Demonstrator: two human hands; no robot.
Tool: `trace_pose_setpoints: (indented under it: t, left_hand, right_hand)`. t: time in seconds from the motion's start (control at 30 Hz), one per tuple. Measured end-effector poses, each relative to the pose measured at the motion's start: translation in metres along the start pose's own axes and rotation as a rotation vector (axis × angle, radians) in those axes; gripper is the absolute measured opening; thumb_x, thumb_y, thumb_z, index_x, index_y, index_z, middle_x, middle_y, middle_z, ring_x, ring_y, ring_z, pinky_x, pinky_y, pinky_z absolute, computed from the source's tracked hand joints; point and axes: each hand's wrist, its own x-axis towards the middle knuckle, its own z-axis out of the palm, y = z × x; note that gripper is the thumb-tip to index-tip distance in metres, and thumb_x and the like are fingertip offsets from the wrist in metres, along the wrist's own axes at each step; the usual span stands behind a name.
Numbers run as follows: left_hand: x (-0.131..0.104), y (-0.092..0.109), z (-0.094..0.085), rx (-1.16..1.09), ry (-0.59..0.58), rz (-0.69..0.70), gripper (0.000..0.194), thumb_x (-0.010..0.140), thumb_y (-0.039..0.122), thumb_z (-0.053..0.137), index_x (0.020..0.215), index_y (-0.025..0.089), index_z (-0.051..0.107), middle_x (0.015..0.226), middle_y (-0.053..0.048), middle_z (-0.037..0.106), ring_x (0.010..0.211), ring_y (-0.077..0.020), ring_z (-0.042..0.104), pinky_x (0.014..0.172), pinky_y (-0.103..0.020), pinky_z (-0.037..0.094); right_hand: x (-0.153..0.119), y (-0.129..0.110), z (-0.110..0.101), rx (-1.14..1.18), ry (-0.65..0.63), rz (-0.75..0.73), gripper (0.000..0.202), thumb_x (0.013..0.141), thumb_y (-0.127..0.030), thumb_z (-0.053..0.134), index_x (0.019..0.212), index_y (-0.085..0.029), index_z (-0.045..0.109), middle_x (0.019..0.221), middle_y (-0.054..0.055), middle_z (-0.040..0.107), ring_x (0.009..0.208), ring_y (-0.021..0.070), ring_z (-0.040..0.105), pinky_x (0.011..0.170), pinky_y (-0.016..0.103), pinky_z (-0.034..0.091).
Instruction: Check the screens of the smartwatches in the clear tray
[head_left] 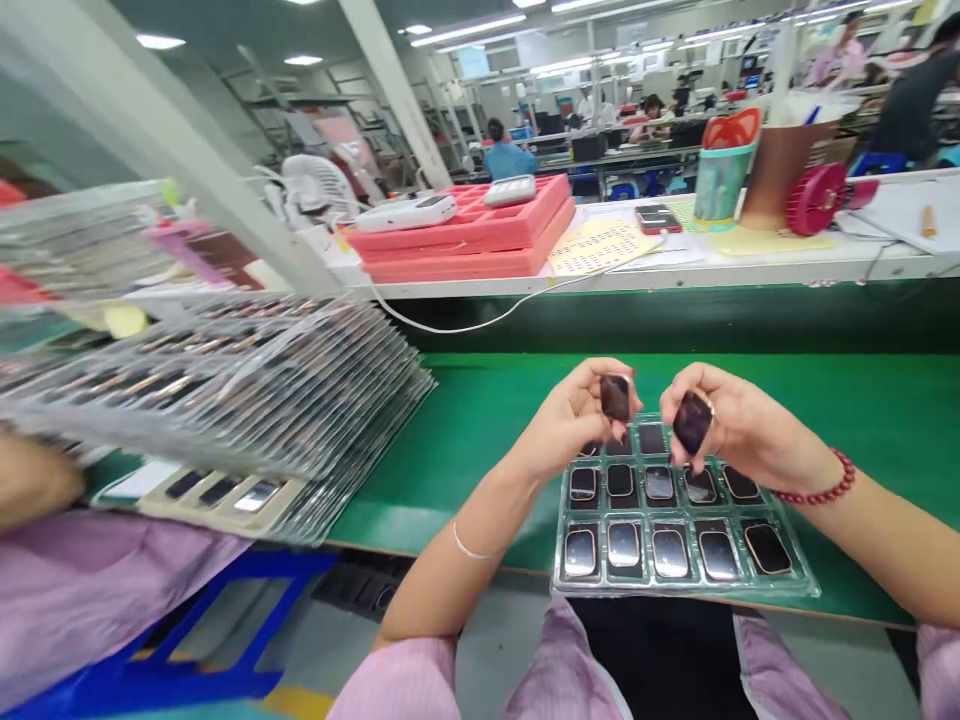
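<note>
Left hand (579,415) pinching one watch (615,398) and right hand (733,420) another watch (692,423), I hold both over the far side of the clear tray (802,580). With these two in hand, the nearest two rows look filled; what remains behind my hands I cannot tell. Both are dark, glossy rounded squares, the right one coppery-edged.

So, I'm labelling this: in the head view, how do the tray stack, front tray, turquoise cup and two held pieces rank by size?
1. Tray stack
2. Front tray
3. Turquoise cup
4. Left held piece and right held piece, unranked: tilt and nearness make it unsure.
</note>
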Motion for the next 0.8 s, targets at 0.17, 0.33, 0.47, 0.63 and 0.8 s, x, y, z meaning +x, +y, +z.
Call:
trace_pose_setpoints:
  t: [0.17,0.33,0.47,0.63,0.8]
  left_hand:
    - [0.049,-0.086,-0.028,0.073,0.137,-0.160,0.052,0.056,0.009,0.061,0.107,0.019,0.054,0.086,-0.001,0.070,0.061,-0.0088,0.062,0.049,-0.017,0.040]
    - [0.045,-0.122,-0.035,0.106,0.134,-0.205,0.052,0.056,0.013,0.060,0.108,0.018,0.053,0.087,-0.001,0.069,0.060,-0.0104,0.063,0.048,-0.019,0.040]
    - [0.040,-0.120,-0.037,0.087,0.151,-0.162,0.046,0.066,0.014,0.066,0.109,0.019,0.054,0.092,-0.003,0.070,0.068,-0.0121,0.065,0.054,-0.021,0.043]
    - [0.041,-0.121,-0.038,0.169,0.270,-0.090,0.042,0.074,0.025,0.071,0.111,0.017,0.054,0.087,-0.002,0.068,0.061,-0.0099,0.060,0.050,-0.021,0.038]
    - [0.043,-0.122,-0.039,0.188,0.273,-0.081,0.037,0.072,0.016,0.063,0.109,0.015,0.055,0.087,-0.003,0.067,0.063,-0.0091,0.059,0.056,-0.021,0.044]
  right_hand:
    - [-0.040,-0.026,0.060,0.273,-0.197,0.202,0.048,0.071,-0.048,0.090,0.095,-0.019,0.060,0.087,0.003,0.063,0.062,0.0127,0.067,0.050,0.020,0.053]
    - [-0.055,-0.034,0.072,0.260,-0.137,0.312,0.049,0.066,-0.041,0.095,0.096,-0.019,0.064,0.089,0.005,0.065,0.066,0.0120,0.065,0.051,0.018,0.052]
    - [-0.037,-0.022,0.052,0.249,-0.123,0.185,0.045,0.072,-0.046,0.090,0.099,-0.020,0.064,0.092,0.004,0.069,0.065,0.0136,0.069,0.053,0.021,0.056]
    - [0.009,0.023,-0.029,-0.078,0.173,0.034,0.041,0.090,-0.049,0.072,0.120,-0.022,0.066,0.125,0.011,0.069,0.101,0.0249,0.073,0.070,0.029,0.064]
    - [0.034,0.069,-0.095,-0.272,0.245,0.186,0.040,0.085,-0.025,0.071,0.124,-0.023,0.062,0.120,0.009,0.072,0.094,0.0217,0.075,0.072,0.030,0.065]
